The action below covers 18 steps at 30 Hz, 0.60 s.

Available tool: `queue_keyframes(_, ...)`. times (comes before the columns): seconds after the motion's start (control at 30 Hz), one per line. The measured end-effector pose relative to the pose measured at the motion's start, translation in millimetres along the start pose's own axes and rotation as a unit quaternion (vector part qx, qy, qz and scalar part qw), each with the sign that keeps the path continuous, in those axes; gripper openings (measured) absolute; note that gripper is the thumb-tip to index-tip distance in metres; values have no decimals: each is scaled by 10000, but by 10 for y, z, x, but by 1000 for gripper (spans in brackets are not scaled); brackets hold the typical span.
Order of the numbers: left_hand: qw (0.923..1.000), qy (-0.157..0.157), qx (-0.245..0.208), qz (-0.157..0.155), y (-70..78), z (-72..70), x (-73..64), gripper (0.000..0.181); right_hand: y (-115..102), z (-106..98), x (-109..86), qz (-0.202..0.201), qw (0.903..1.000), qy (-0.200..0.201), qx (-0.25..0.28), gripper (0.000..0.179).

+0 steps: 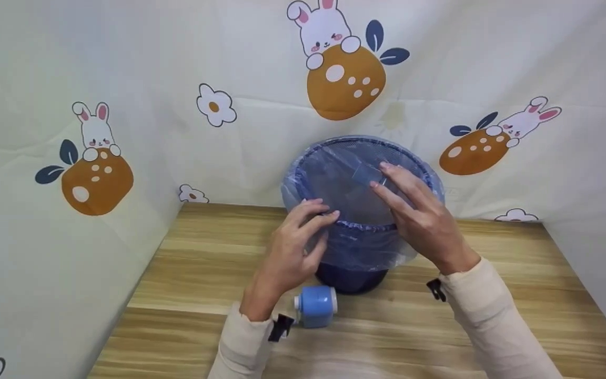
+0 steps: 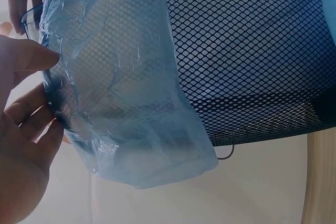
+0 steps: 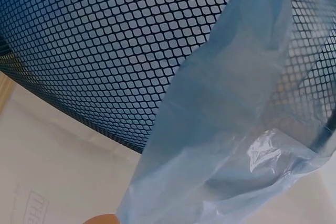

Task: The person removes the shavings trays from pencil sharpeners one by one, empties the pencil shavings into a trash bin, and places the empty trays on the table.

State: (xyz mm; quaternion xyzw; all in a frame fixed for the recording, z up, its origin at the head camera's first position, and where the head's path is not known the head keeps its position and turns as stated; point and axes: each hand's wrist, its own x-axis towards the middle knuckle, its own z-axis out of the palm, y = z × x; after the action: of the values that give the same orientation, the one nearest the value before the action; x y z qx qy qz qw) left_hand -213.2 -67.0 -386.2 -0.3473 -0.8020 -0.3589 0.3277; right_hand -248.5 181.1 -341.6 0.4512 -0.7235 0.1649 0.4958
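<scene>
A dark blue mesh wastebasket (image 1: 352, 280) stands upright, a translucent blue bin liner (image 1: 366, 247) folded over its rim. My left hand (image 1: 290, 258) grips the liner at the near-left rim, fingers over the edge and thumb on the outer side. Over the opening, my right hand (image 1: 429, 226) holds a small clear rectangular piece (image 1: 367, 173) at its fingertips; the thumb is hidden. The left wrist view shows that dark-edged clear piece (image 2: 32, 22) beyond the rim. In the right wrist view, the liner (image 3: 210, 119) hangs outside the mesh (image 3: 115, 45).
On the wooden tabletop (image 1: 187, 273), a small light-blue object (image 1: 317, 307) with white ends sits in front of the wastebasket, near the left wrist. Behind and at both sides hangs pale cloth (image 1: 261, 47) printed with rabbits and orange fruit.
</scene>
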Motion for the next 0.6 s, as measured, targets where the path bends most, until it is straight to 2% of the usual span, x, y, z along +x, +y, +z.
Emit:
queue_keyframes(0.27,10000,-35,7,-3,2,17,-3,36,-1,-38,-18,231,9995,-182,-103,33)
queue_keyframes(0.47,10000,-18,68,34,9,3,-4,37,-3,-49,-29,535,9979,-320,-174,57)
queue_keyframes(0.6,9998,23,135,123,17,-10,3,39,-4,-47,-42,789,9965,-267,5,64)
